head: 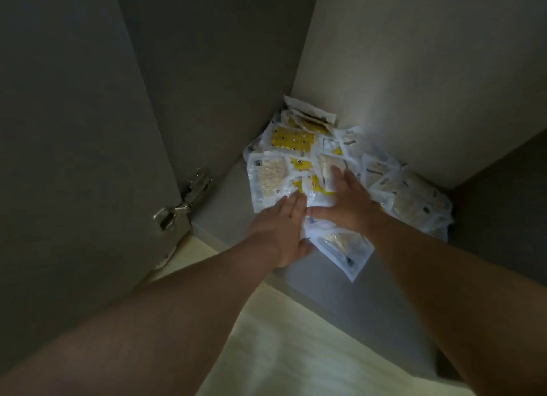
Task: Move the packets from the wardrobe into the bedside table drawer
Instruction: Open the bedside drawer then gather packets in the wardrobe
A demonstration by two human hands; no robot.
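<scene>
The heap of white-and-yellow plastic packets [291, 158] lay inside the grey wardrobe [222, 203], filling its back corner. My left hand [281, 226] and right hand [347, 200] rested flat on the heap's front, fingers straight, gripping nothing.

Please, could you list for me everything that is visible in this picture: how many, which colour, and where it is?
packets: a pile, too many to count, white and clear with yellow prints, in the wardrobe's inner corner
wardrobe shelf: one, grey, under the packets
wardrobe door: one, grey, open at the left
hinge: one, silver metal, low between door and wardrobe
floor: pale, in front of the shelf
left grip: one bare hand, flat on the front packets
right grip: one bare hand, fingers straight on the pile
</scene>
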